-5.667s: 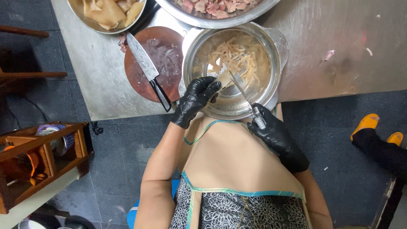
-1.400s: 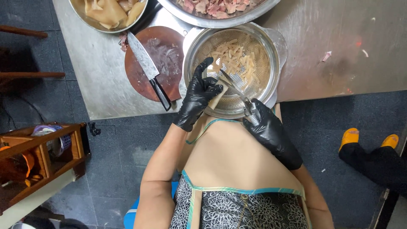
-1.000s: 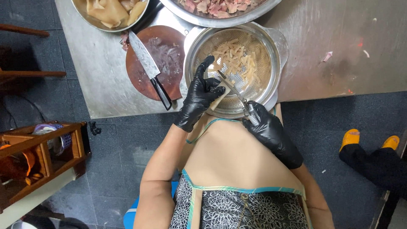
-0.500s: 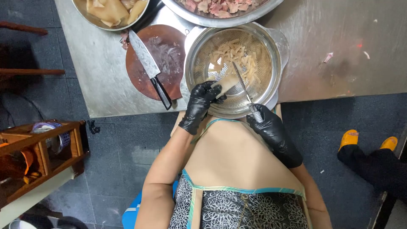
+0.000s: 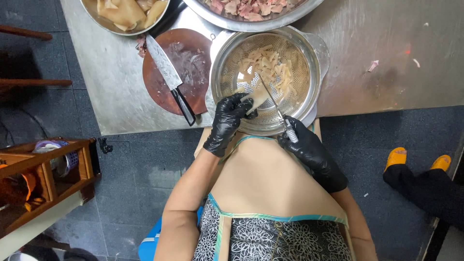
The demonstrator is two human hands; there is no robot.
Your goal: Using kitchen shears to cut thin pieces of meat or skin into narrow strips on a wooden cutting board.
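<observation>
Head view, near to far. Apron (image 5: 270,193): tan, teal trim, worn by the person. Left hand (image 5: 227,123): black glove, fingers closed on a pale strip (image 5: 257,96) held over the near rim of the colander. Right hand (image 5: 309,147): black glove, clenched on the handle of a small knife (image 5: 275,104), blade angled up to the strip. Colander (image 5: 266,77): perforated steel, at the table (image 5: 386,58) edge, holding a modest heap of cut pieces (image 5: 268,65); much of its floor bare, so cutting looks partly done. Board (image 5: 181,67): round, dark red, left of the colander, a cleaver (image 5: 166,72) lying across it. Far left bowl (image 5: 123,14): large pale sheets uncut, apparently work left. Far centre bowl (image 5: 251,9): pinkish meat chunks. Right floor: another person's orange shoes (image 5: 418,159).
</observation>
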